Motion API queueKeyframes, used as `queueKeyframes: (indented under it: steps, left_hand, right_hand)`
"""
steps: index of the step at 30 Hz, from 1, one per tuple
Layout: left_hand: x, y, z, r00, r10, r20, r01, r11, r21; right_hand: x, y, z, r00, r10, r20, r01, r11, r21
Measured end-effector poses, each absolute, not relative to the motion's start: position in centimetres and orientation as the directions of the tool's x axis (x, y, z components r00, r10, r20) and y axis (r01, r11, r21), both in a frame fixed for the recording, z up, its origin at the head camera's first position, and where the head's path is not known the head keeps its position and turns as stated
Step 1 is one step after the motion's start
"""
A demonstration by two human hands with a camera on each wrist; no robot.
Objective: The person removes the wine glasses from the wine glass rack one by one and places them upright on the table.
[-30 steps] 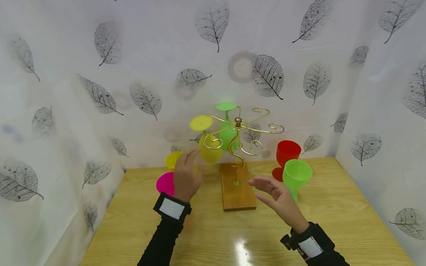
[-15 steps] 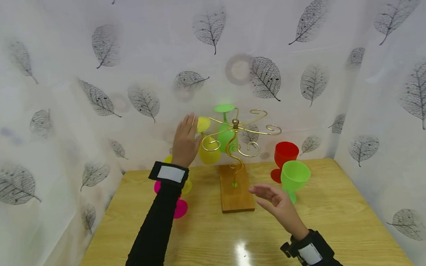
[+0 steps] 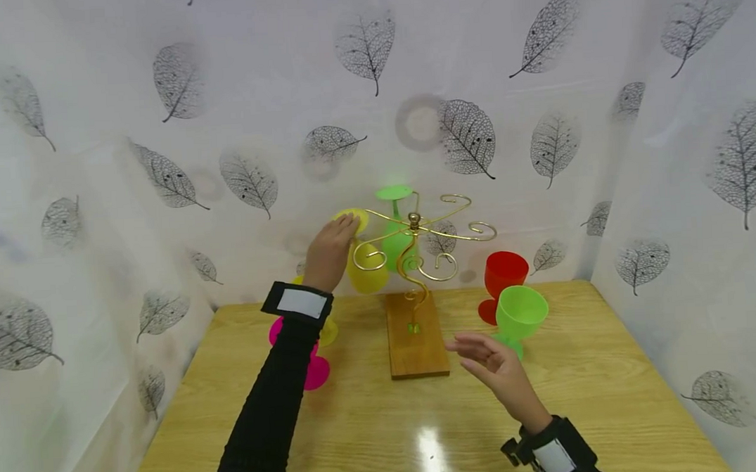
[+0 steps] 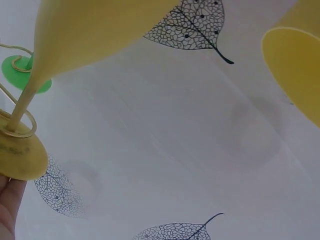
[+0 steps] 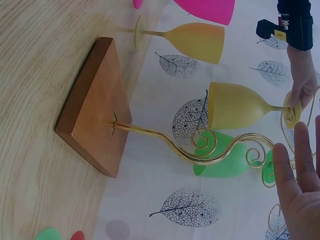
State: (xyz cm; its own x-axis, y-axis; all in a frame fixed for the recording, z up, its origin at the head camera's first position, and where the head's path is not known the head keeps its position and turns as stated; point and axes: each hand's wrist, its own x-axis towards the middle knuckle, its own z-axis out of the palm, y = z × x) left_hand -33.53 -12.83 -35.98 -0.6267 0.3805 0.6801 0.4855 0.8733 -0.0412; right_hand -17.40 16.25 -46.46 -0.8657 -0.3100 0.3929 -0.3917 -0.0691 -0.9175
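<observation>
A yellow goblet hangs upside down by its foot from a curled arm of the gold wire stemware rack. My left hand has its fingers on that goblet's upturned foot; in the left wrist view, fingers meet the foot's edge on the side away from the bowl. Behind it a green goblet hangs inverted from another arm. My right hand is held above the table at the right of the rack's wooden base, fingers loosely bent and holding nothing.
On the right of the table stand a red goblet and a green goblet. A magenta goblet and another yellow goblet stand at the left, partly hidden by my left arm in the head view. A leaf-patterned curtain surrounds the table.
My left hand rose from beside the standing goblets to the hanging yellow goblet's foot, and its fingers now lie over it. My right hand has hardly moved.
</observation>
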Motion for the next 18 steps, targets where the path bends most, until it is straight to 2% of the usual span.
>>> queueKeyframes:
  steps: [10,18]
  left_hand:
    - [-33.65,-12.6,-36.34,-0.578,0.39,0.717,0.467,0.878,-0.101]
    - [-33.9,-12.72,-36.38,-0.588,0.357,0.726,0.459,0.886,-0.064]
  right_hand:
    - [-17.28,16.26,-46.7,-0.876,-0.308,0.371,-0.361,-0.09,-0.928]
    - [-17.35,16.43,-46.99,-0.891,-0.302,0.338,-0.326,-0.088,-0.941]
